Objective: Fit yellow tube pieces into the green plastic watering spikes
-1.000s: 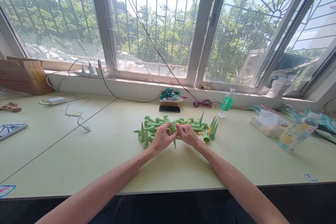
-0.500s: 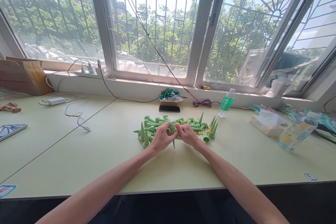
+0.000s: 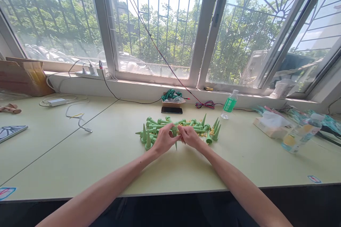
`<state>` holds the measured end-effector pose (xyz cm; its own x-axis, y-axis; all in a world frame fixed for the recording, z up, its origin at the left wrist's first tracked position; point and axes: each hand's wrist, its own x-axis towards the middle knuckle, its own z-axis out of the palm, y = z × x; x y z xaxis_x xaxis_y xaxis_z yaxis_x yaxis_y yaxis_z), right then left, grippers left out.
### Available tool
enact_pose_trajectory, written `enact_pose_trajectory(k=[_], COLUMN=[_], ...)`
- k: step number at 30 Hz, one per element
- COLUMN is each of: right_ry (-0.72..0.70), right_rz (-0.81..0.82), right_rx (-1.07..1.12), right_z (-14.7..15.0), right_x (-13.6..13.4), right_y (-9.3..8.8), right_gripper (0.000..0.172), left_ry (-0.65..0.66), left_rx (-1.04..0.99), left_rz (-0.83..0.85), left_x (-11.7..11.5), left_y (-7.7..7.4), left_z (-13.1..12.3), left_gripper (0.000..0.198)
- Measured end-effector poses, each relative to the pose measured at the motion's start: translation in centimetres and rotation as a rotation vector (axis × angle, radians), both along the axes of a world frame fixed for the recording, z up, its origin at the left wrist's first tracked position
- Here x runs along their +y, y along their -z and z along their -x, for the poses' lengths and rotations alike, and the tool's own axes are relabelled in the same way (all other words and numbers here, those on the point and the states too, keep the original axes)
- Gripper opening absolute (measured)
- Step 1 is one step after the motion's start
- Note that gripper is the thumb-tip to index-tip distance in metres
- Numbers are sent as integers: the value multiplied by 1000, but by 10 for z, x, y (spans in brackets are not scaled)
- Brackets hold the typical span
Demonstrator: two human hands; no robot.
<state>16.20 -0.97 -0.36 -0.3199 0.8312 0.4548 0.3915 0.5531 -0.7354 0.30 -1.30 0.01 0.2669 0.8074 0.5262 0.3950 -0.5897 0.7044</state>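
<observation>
Characters (image 3: 228, 105) mark bottle label (image 3: 232, 101); left hand (image 3: 165, 139) holds spike (image 3: 174, 133).

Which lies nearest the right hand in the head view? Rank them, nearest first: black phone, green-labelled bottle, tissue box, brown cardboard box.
From the right hand:
1. Black phone: ahead, slightly left.
2. Green-labelled bottle: ahead, to the right.
3. Tissue box: farther right.
4. Brown cardboard box: far left.

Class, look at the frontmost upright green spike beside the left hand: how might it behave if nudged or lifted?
The upright spike would probably resist a light nudge, since it stands on its broad end. Knocked over, it might roll in a curve because it tapers. Its smooth, plastic-looking surface suggests something stiff and light.
</observation>
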Motion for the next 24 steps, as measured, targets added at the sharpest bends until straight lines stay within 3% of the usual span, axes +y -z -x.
enact_pose_trajectory(k=[7,18,24], right_ry=[-3,-19,-68], right_rz=[41,86,72], right_rx=[11,62,45], right_z=[0,1,-1], right_x=[1,1,1], right_y=[1,2,1], right_gripper=[61,62,58], left_ry=[-10,-60,-70], left_rx=[25,140,117], left_rz=[-17,-189,-178], left_x=[0,2,2], left_y=[0,0,0], left_z=[0,4,4], left_gripper=[27,23,20])
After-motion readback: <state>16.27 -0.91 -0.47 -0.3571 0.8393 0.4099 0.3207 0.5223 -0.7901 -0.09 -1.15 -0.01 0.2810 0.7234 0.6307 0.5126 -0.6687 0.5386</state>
